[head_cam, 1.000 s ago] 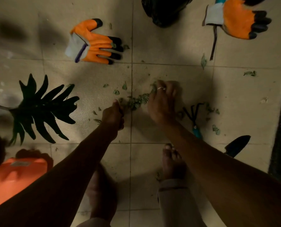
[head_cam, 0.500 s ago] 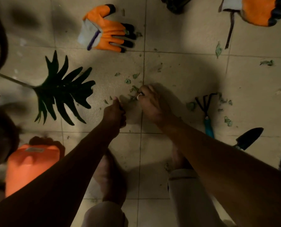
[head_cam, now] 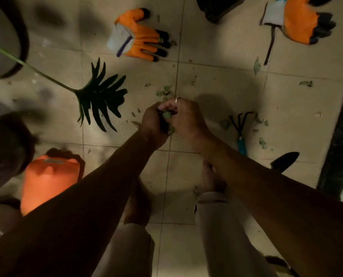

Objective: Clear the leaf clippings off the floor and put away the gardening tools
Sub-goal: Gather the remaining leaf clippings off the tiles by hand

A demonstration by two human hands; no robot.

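Both hands met just above the floor [head_cam: 226,92], cupped against each other; the left hand [head_cam: 153,124] and the right hand [head_cam: 187,118] were each curled round one shared wad of clippings [head_cam: 166,116], which showed green in the gap between the palms. Other scraps [head_cam: 163,92] lay loose on the floor: a few just beyond the knuckles, some beside the rake [head_cam: 239,124], one or two far off toward the right glove [head_cam: 300,21]. The rake and the trowel [head_cam: 284,161] lay untouched to the right; the second glove [head_cam: 138,37] lay ahead.

The step, as I judged it, was gathering; to do it well the palms should press the wad tight and close underneath, since bits at its lower edge looked ready to drop; better to carry it off low and level than to reach for more with full hands; the scattered scraps would want a second pass, swept into one heap first.
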